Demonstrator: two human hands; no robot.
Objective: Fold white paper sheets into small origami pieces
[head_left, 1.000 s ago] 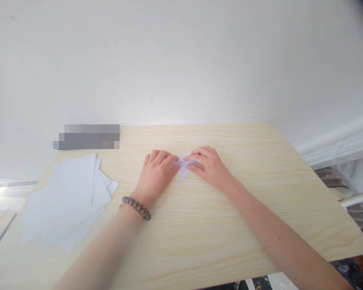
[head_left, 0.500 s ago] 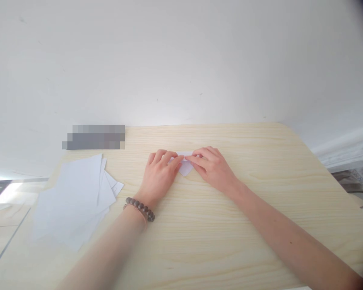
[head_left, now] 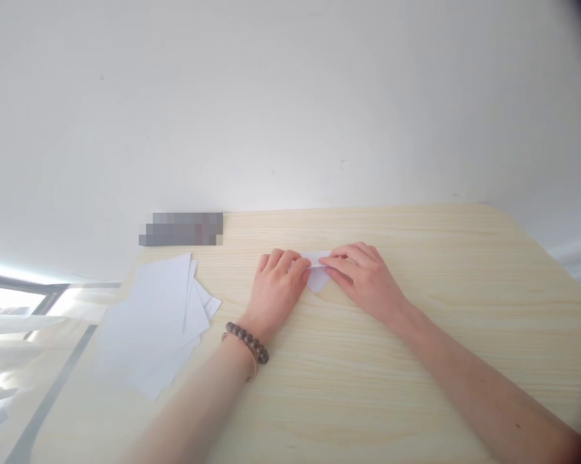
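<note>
Your bare left hand point(head_left: 278, 289) and bare right hand point(head_left: 370, 283) pinch with bent fingers point(head_left: 287, 260), nearly meeting, your left forearm point(head_left: 206, 406) and right forearm point(head_left: 469, 390) slanting inward.

Small white folded paper point(head_left: 317, 280), near end pointed, between left hand point(head_left: 279, 283), right hand point(head_left: 367, 274).

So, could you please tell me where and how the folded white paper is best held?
Probably pinch the folded white paper at its left and right ends, from both sides, where the left hand and right hand are: it spans sideways, its near part tapering.
</note>
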